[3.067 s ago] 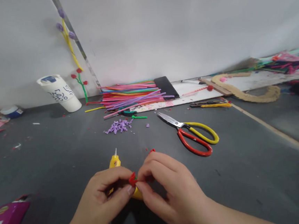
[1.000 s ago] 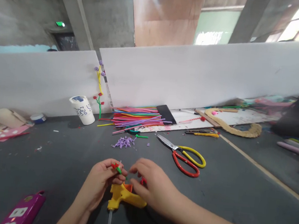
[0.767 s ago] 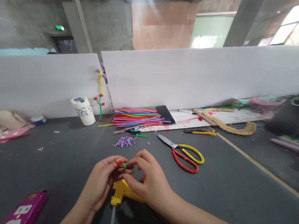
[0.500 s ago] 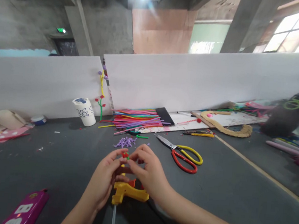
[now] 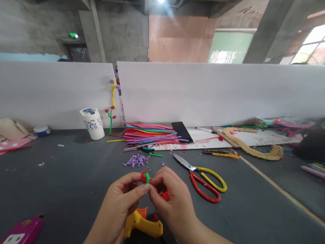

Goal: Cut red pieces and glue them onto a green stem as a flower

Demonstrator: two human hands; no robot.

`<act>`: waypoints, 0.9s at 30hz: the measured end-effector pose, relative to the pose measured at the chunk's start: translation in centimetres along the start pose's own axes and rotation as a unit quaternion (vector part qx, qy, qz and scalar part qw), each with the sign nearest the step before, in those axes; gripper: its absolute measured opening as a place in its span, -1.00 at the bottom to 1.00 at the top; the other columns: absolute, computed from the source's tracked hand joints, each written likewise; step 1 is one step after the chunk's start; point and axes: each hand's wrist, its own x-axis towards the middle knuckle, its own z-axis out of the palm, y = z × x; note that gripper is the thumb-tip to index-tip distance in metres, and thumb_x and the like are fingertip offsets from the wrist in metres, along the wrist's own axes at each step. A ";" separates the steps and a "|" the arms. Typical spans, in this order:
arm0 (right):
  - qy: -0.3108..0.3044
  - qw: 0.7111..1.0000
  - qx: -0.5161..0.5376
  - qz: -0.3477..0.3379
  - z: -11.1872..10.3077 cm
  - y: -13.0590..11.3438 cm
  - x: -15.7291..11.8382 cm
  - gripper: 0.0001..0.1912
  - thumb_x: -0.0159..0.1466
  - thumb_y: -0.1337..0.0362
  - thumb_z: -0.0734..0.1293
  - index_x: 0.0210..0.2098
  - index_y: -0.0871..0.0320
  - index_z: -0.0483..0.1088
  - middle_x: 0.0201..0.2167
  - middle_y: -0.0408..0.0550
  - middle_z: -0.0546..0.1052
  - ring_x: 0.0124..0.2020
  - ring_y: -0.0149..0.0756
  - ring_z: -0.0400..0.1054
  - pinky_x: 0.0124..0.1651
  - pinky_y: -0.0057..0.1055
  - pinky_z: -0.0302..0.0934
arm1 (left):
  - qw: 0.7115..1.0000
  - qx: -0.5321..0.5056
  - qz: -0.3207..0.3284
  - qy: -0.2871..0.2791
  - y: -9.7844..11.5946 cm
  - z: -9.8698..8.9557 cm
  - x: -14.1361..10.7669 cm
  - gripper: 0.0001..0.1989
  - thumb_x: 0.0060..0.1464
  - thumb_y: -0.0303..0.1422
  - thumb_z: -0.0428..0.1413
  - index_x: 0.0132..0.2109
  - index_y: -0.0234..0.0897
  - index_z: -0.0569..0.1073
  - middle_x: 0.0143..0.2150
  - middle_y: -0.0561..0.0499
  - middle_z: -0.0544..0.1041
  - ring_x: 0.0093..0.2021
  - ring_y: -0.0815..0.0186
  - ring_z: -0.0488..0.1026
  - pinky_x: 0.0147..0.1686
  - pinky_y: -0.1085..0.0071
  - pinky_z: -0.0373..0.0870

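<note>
A small red and green pipe-cleaner piece [image 5: 145,176] sits in the fingertips of my left hand [image 5: 124,198], which is closed in a pinch. My right hand [image 5: 171,198] pinches at the same piece's green side, its thumb meeting my left thumb. Red fuzzy material [image 5: 165,194] shows under the curled right fingers; whether it joins the held piece is hidden. Below both hands lies a yellow glue gun [image 5: 146,225] with an orange trigger, partly covered by my left hand. Another small red bit [image 5: 155,216] shows just above its handle.
Purple clippings [image 5: 136,160] lie beyond my hands, scissors [image 5: 200,176] to the right. Behind are a pipe-cleaner bundle [image 5: 150,132], a white cup [image 5: 93,124] and a pipe-cleaner branch [image 5: 112,112]. A magenta box-shaped device [image 5: 25,229] is at front left, a dark bottle-like object [image 5: 320,137] far right.
Both hands have shifted slightly right with the pipe-cleaner piece, and its red and green parts show more plainly. Less of the glue gun is visible. The camera view has tilted a little.
</note>
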 end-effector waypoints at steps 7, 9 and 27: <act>-0.025 0.999 -0.006 -0.028 -1.7 0.3 -0.1 -0.88 0.13 0.49 0.27 -0.44 0.17 0.36 -0.47 -0.15 0.39 -0.42 -0.39 0.29 -0.37 -0.49 0.18 | 0.994 0.106 0.004 0.009 -0.6 -0.9 -0.5 -0.87 -0.17 -0.34 0.28 -0.43 -0.30 0.55 -0.59 0.10 0.48 -0.67 0.51 0.25 -0.69 0.62 0.11; -0.039 0.999 -0.015 -0.035 -2.2 0.2 -0.2 -0.88 0.15 0.50 0.27 -0.39 0.18 0.39 -0.43 -0.12 0.41 -0.40 -0.39 0.31 -0.35 -0.49 0.21 | 0.988 0.151 0.023 0.027 -0.8 -0.9 -0.9 -0.89 -0.13 -0.33 0.23 -0.46 -0.29 0.51 -0.62 0.11 0.47 -0.70 0.52 0.22 -0.72 0.61 0.07; -0.103 0.993 -0.043 -0.038 -2.9 -0.4 -0.6 -0.88 0.20 0.46 0.28 -0.39 0.15 0.40 -0.43 -0.12 0.43 -0.37 -0.36 0.33 -0.32 -0.45 0.24 | 0.952 0.291 0.098 0.005 -1.3 -1.6 -1.1 -0.91 -0.14 -0.31 0.22 -0.54 -0.16 0.52 -0.63 0.10 0.41 -0.58 0.29 0.39 -0.55 0.48 0.32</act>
